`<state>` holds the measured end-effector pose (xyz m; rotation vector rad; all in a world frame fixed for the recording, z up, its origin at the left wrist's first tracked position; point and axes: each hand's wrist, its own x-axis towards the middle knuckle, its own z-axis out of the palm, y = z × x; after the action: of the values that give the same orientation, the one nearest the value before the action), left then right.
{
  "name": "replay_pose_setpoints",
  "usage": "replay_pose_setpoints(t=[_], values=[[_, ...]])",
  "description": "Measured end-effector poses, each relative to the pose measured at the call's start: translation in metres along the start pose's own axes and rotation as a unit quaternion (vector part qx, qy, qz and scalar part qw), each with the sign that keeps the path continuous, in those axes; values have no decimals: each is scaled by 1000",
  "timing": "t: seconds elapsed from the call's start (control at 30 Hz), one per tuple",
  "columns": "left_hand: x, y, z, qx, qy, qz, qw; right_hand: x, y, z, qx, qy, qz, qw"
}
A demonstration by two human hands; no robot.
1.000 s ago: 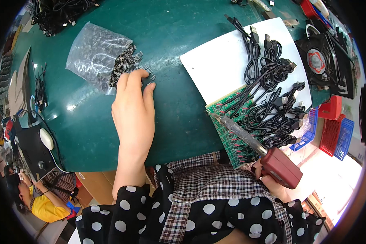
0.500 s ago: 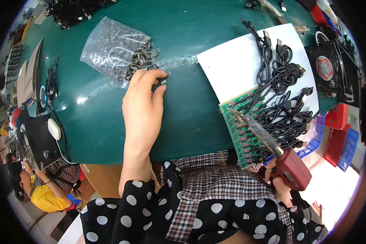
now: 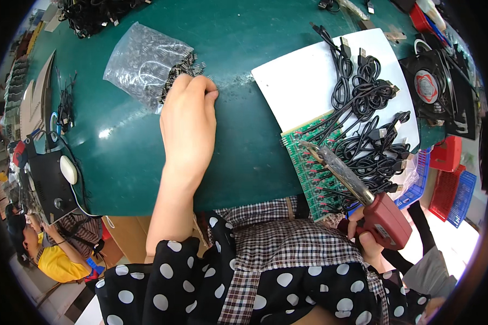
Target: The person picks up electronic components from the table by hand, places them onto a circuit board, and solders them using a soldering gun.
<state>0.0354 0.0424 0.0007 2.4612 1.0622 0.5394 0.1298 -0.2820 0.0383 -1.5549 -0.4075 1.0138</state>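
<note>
My left hand (image 3: 187, 122) reaches palm down to a small heap of black connectors with metal pins (image 3: 183, 67), spilling from a clear plastic bag (image 3: 141, 62). Its thumb and fingers are pinched together, and whatever lies between them is hidden. In my right hand (image 3: 367, 245), partly covered by the tool, is a dark red soldering gun (image 3: 387, 222). Its metal barrel points up and left, with the tip over a green circuit board panel (image 3: 303, 168). Coiled black USB cables (image 3: 368, 97) run from this board across a white sheet (image 3: 279, 73).
A black fan (image 3: 428, 89) stands at the right, above red and blue baskets (image 3: 461, 200). A black box with a knob (image 3: 51, 187) sits at the left edge of the green table, near another person in yellow (image 3: 65, 262). More black cables (image 3: 95, 16) lie far left.
My left hand has moved slightly up and left to the heap, its fingers closing together; the connector at its fingertips is out of sight. Someone's grey clothing has appeared at lower right.
</note>
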Motion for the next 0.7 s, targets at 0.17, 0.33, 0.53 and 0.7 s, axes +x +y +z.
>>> replay_pose_setpoints(t=[0.17, 0.33, 0.53, 0.7], values=[[5, -3, -5, 53, -8, 129, 990, -2, 0, -2, 7, 19, 7, 1000], [-25, 18, -13, -419, -191, -132, 878, -5, -4, -3, 65, 20, 56, 996], [-64, 46, -3, -583, -189, -262, 746, -1, -5, -8, 51, -10, 47, 998], [-67, 59, -3, -551, -154, -238, 785, -2, -7, -2, 100, 23, 63, 993]])
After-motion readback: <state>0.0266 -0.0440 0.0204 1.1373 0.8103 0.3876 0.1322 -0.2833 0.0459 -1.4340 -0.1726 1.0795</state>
